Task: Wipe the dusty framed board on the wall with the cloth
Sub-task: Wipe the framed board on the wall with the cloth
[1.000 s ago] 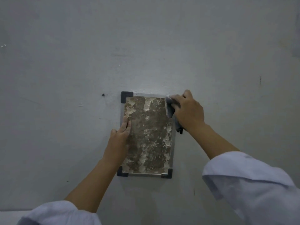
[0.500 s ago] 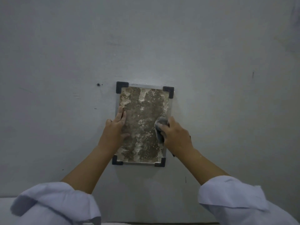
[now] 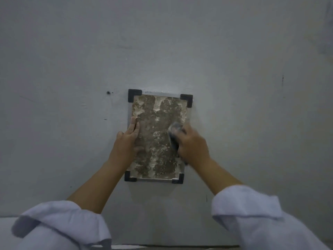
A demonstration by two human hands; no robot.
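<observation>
Since a moment ago my right hand [image 3: 191,143], clenched round the cloth [image 3: 174,131], rides mid-board on the framed board [image 3: 158,123] while my flat left hand [image 3: 127,143] steadies it; I should press evenly, overlapping strokes.

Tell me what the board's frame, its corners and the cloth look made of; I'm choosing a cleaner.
Frame: thin, pale grey, faintly shiny strips, probably aluminium, possibly plastic.
Corners: matte black L-shaped caps, likely plastic.
Cloth: dark grey, soft and bunched in the right hand, some fabric; motion blur hides the weave.
Board face: caked brown and whitish, so its material can't be told.
</observation>
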